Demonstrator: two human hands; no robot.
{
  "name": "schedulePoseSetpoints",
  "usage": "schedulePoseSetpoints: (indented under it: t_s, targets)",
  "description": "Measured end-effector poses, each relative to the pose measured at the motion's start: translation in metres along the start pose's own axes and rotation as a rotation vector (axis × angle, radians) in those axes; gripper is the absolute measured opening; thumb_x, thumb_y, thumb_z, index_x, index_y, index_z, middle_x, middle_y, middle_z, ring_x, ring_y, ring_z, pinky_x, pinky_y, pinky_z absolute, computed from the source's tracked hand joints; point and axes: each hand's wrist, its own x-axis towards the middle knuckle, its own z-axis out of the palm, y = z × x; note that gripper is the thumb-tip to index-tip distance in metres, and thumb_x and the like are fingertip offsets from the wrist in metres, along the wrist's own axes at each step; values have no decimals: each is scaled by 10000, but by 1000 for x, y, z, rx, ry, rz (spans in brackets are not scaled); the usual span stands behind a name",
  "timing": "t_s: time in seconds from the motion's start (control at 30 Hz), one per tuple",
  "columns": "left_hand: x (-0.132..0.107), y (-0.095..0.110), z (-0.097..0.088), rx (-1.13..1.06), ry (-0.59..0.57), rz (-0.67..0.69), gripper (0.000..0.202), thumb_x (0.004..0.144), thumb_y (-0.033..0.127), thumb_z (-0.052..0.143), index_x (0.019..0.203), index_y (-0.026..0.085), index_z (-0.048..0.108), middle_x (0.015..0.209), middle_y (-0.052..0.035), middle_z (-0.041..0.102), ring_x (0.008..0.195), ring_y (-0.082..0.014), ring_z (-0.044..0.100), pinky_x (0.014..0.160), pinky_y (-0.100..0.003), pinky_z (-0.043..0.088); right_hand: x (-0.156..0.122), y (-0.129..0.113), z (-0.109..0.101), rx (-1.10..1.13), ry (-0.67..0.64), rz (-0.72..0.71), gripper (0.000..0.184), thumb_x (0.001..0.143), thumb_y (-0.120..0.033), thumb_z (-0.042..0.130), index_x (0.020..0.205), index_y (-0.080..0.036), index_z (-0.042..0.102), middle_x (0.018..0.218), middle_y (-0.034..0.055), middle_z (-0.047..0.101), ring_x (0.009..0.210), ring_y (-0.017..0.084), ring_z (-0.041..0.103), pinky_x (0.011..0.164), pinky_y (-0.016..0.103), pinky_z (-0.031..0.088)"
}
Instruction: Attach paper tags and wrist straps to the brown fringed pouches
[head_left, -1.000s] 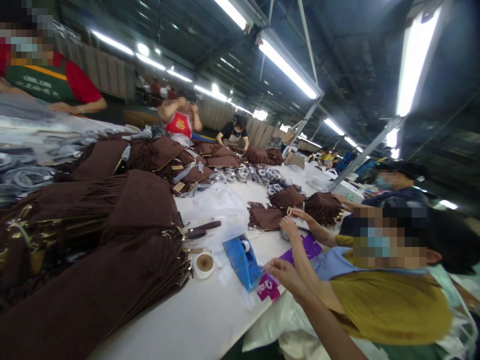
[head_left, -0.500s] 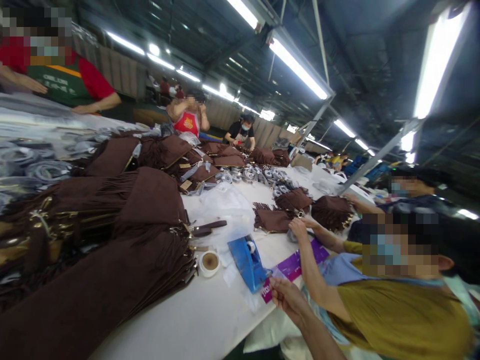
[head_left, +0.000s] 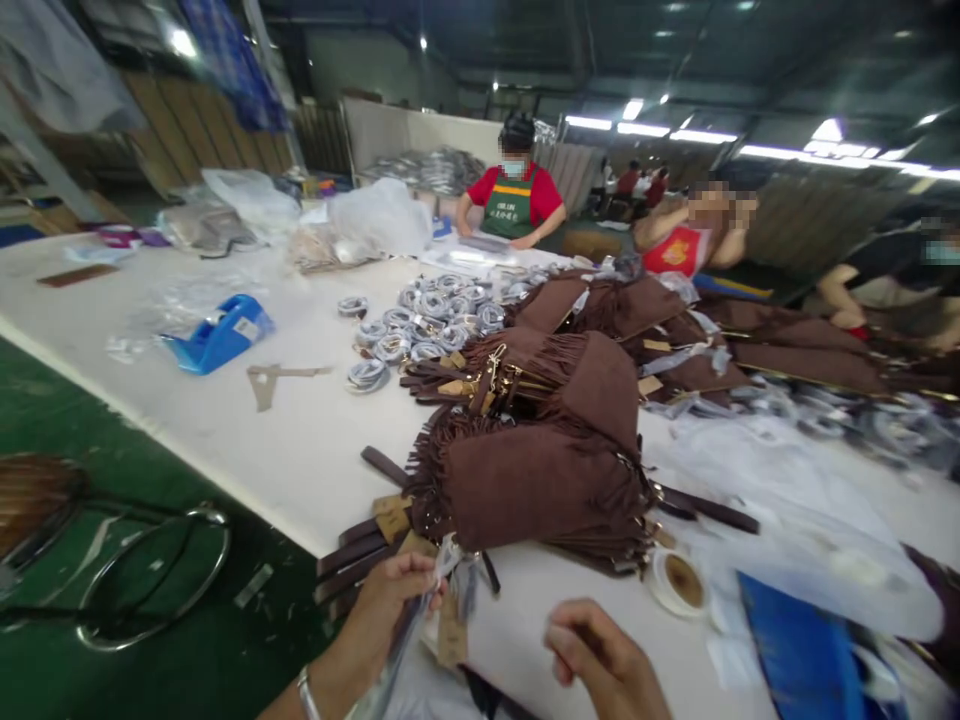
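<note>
In the lower middle, my left hand (head_left: 386, 615) is closed round clear plastic wrapping (head_left: 448, 556), and a translucent length of it trails below the fingers. A brown cardboard tag (head_left: 452, 632) hangs beside those fingers. My right hand (head_left: 604, 655) is apart from it, over the white table, with its fingers curled in a pinch; whatever lies between them is too small or hidden to make out. Just beyond both hands lies a stack of dark brown fringed bags (head_left: 540, 485) with straps and tags sticking out.
Right of the stack stand a tape roll (head_left: 677, 582) and a blue tape dispenser (head_left: 799, 650). Another blue dispenser (head_left: 221, 335) is farther left. Coiled, plastic-wrapped straps (head_left: 431, 315) lie behind. A co-worker (head_left: 514, 195) works across the table (head_left: 300, 450). A stool (head_left: 150, 570) stands left.
My view has swung left, away from the co-workers on the right. My right hand, which held clear tape by the blue dispenser, is now left of it. My left hand has come into view.
</note>
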Motion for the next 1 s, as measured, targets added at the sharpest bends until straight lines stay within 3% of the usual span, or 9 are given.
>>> schedulePoseSetpoints:
  t_s: [0.1,0.17,0.23,0.43,0.7,0.87,1.0]
  targets:
    - [-2,-3,3,27,0,36,138,668,224,693,737,110,656,670,-59,673,548,-140,537,546,-243,388,31,-33,69,28,-159,-78,111,780,-311,552,748,-215,597,627,-16,587,596,151,546,571,234,424]
    - [-2,-5,2,46,7,71,132,673,223,683,744,113,667,639,-38,654,554,-138,529,564,-241,388,42,-39,94,-31,-183,-137,105,790,-252,512,744,-212,598,647,-15,618,602,149,551,564,224,409]
    - [0,-7,0,70,29,108,122,678,223,677,746,122,676,643,-27,651,581,-139,536,592,-240,394,48,-38,107,-123,-180,-184,136,803,-212,478,748,-216,602,655,-18,640,614,151,563,576,221,399]
    - [6,-16,-5,176,55,244,91,701,201,632,725,136,691,676,-22,667,632,-156,566,614,-237,411,53,-38,115,-330,-116,-229,218,819,-143,423,758,-237,610,662,-38,643,633,143,590,590,208,367]
    - [1,-15,-8,157,-9,201,159,693,194,642,831,126,681,815,-78,715,763,-228,640,698,-279,464,51,-43,121,-520,-43,-159,169,833,-171,454,738,-242,574,630,-40,645,593,142,581,566,219,329]
    - [4,-12,-5,170,73,206,156,689,276,708,693,124,675,657,-37,665,640,-173,576,615,-237,414,53,-46,119,-534,-43,-162,141,804,-151,474,733,-243,555,628,-42,641,598,147,596,575,222,345]
    - [2,-7,0,-16,50,84,197,697,309,722,674,121,667,631,-34,652,593,-149,549,604,-234,399,52,-37,120,-341,-38,-157,105,819,-186,476,871,-248,541,727,-36,666,651,151,632,614,218,411]
